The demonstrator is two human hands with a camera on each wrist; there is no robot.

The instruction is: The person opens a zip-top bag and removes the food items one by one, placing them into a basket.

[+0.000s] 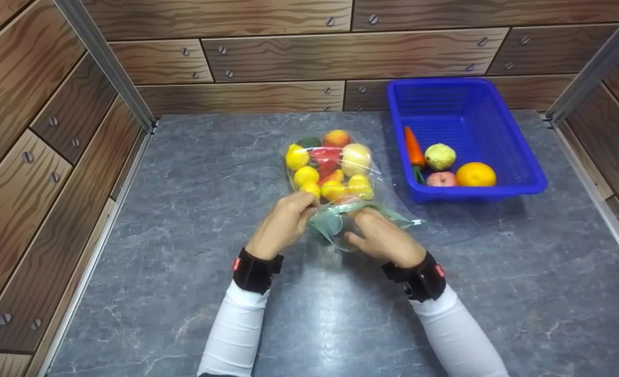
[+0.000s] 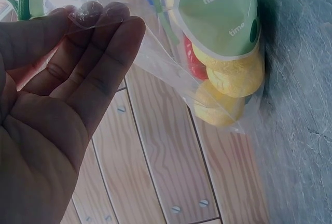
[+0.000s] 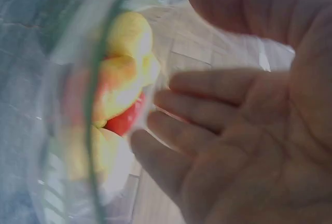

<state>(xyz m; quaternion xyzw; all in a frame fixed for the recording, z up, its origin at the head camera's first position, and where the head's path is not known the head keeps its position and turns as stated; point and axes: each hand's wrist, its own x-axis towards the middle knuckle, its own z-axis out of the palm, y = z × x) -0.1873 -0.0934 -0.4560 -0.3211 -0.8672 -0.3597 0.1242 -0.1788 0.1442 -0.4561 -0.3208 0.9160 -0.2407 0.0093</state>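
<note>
- Finding a grey marble-patterned tabletop point(image 1: 320, 314) running across the middle and bottom of the head view, reflecting a bright patch at bottom centre.
- Noting plank-patterned walls point(image 1: 267, 57) at the top, left and right of that frame, with metal strips point(image 1: 109, 63) at both upper corners.
- Locating the clear bag point(image 1: 332, 222) at frame centre, lying on the tabletop, with yellow fruit point(image 1: 306, 177), a red item point(image 1: 326, 157) and a cream-coloured fruit point(image 1: 356, 159) inside.
- Recording a blue basket point(image 1: 479, 193) at upper right, apart from the bag, containing a carrot point(image 1: 414, 146), a yellow-green fruit point(image 1: 440, 156), a pink fruit point(image 1: 441, 179) and an orange point(image 1: 476, 174).
- Pinching the bag's film with the left hand point(image 1: 283, 220), near the left end of the mouth, between thumb and slightly bent fingers.
- Holding the right hand point(image 1: 385, 233) in the bag's mouth with nearly straight fingers and thumb spread apart; gripping nothing visible.
- Reading "name" and "time" on a green panel point(image 2: 223, 14) at upper right of the left wrist view only; being illegible in the head view.
- Showing right fingertips beside blurred fruit in the right wrist view; hiding them behind the bag's green edge in the head view.
</note>
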